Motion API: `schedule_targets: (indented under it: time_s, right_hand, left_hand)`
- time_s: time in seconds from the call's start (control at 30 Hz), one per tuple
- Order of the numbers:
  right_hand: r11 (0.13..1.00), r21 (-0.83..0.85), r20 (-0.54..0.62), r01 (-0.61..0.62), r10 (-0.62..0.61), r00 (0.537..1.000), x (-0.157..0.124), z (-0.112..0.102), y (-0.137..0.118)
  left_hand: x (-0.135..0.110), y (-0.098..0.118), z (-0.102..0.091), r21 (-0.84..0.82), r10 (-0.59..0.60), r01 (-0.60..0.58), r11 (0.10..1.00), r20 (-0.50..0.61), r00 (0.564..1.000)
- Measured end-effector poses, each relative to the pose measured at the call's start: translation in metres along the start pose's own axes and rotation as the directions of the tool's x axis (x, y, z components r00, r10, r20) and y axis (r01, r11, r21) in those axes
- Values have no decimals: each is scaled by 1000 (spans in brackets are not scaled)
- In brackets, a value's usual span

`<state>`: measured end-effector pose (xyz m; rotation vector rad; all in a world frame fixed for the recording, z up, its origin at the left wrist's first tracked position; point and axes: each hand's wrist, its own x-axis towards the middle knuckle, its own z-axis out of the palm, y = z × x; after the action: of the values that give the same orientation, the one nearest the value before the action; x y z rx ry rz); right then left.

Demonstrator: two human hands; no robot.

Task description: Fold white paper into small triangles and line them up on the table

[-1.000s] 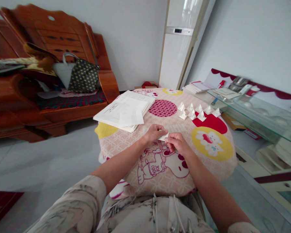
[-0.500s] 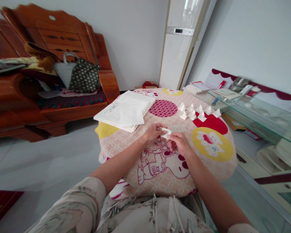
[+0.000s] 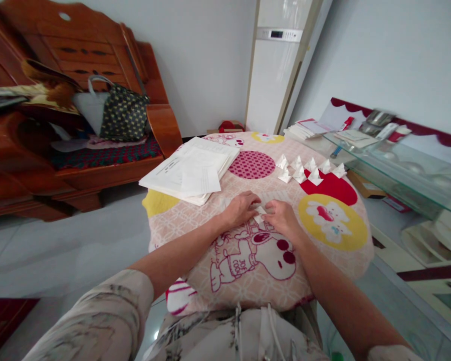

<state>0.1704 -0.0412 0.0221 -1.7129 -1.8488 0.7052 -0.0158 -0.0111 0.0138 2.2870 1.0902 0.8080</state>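
While both forearms extend over the near edge of the cloth-covered tabletop [image 3: 173, 220], the left hand [image 3: 242, 208] and right hand [image 3: 281, 218] meet at a small folded paper piece [image 3: 259, 214]. This piece sits near the middle of the tabletop, between the two sets of fingertips. The fingers of each hand are partly curled and contact the piece from opposite sides; overlap obscures whether either hand pinches it firmly, so the grip cannot be determined.

Two rows of pointed folded paper pieces [image 3: 299, 174] stand toward the far right edge of the tabletop, well apart from the hands. Some rest over the red patch [image 3: 336, 190] of the cloth. A paper stack [image 3: 165, 173] lies at the far left edge, with a smaller loose sheet [image 3: 201, 179] on top, set at an angle.

Right of the tabletop is a glass shelf [image 3: 409, 168]. To the left, a wooden sofa [image 3: 165, 125] carries a dark patterned bag [image 3: 126, 115]. A tall white cabinet unit [image 3: 274, 75] stands beyond the far edge.
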Motion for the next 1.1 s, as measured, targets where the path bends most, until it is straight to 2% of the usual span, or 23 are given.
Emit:
schedule_targets:
  time_s: [0.1,0.23,0.33,0.53,0.63,0.7,0.87,0.97,1.1]
  right_hand:
    - [940,-255,41,227,-224,974,0,-5,3]
    - [828,-322,214,460,-410,887,-4,-12,10]
    - [787,-305,288,536,-460,840,-6,-15,12]
    - [764,-283,285,580,-511,811,-6,-14,17]
    - [795,-212,254,568,-517,818,-6,-14,19]
    - [836,-164,228,524,-484,845,-7,-14,18]
    - [926,-80,164,370,-354,921,-3,-14,10]
    - [966,-52,156,253,-242,958,2,-13,9]
    - [994,10,182,108,-108,977,10,-11,10]
  left_hand:
    - [-3,0,-8,34,127,-131,991,104,986]
    - [-3,-1,-19,10,162,-169,986,248,955]
    - [-3,-4,-20,-8,152,-156,988,274,949]
    - [-7,-11,-12,-96,119,-102,990,198,973]
    - [-7,-10,-13,-143,89,-61,988,196,977]
    - [-8,-7,-14,-145,60,-32,989,194,979]
    - [-6,-2,-16,-51,-67,77,996,170,983]
    - [-1,-1,-18,-12,-158,164,986,200,967]
    - [9,-3,-19,15,-239,243,970,255,937]
